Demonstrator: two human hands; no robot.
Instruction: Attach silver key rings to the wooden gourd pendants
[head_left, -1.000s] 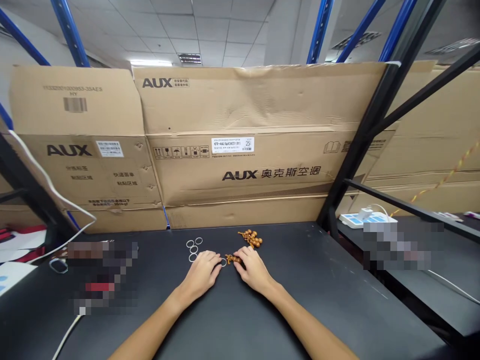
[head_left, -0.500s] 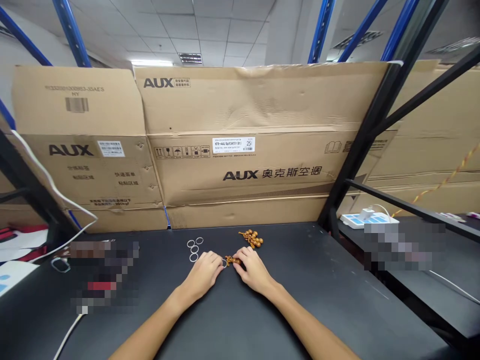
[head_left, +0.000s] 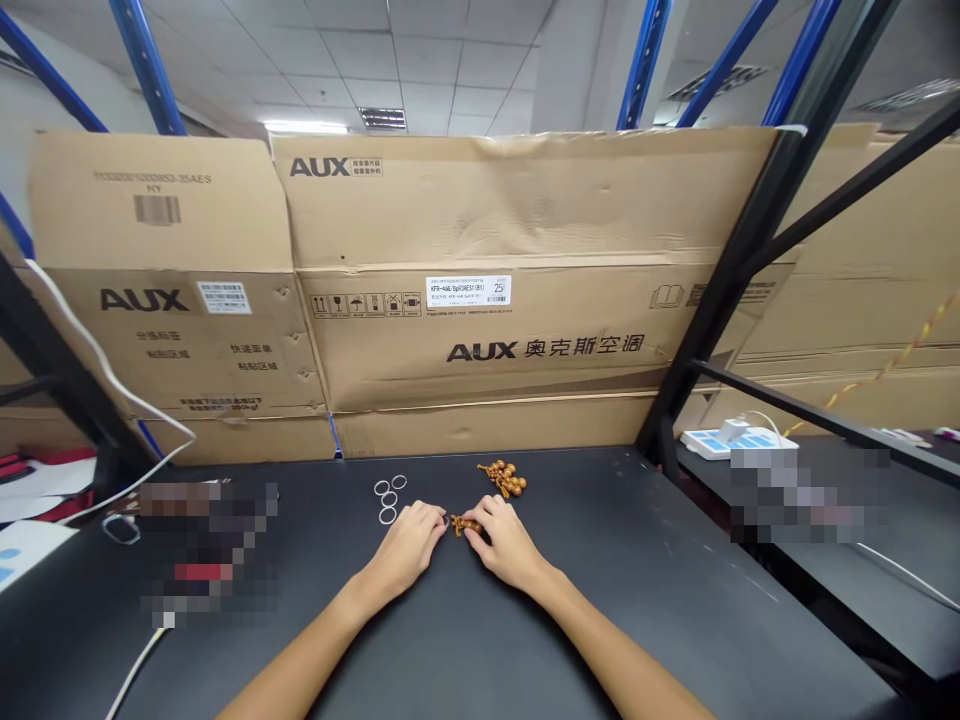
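Note:
Over the black table [head_left: 420, 640], my left hand [head_left: 413, 543] pinches a small metal ring [head_left: 448, 520] at its fingertips. Close by on the right, my right hand [head_left: 502, 537] is closed on a brown beaded pendant [head_left: 470, 525], whose cord end points at the ring. The fingers partly hide both items. Several silver rings [head_left: 388, 499] lie just beyond my left hand, some touching one another. A pile of brown beaded pendants [head_left: 508, 477] rests behind my right hand.
Cardboard panels [head_left: 480, 220] stand along the table's back edge. Black rack posts [head_left: 712, 280] rise at the right. A white cable [head_left: 112, 370] hangs at the left, near blurred items. A power strip [head_left: 739, 442] sits on the neighbouring surface at the right.
The ring in my left hand has tilted and now looks narrower and darker. The pendant's cord end has shifted slightly. Both hands remain almost in the same place.

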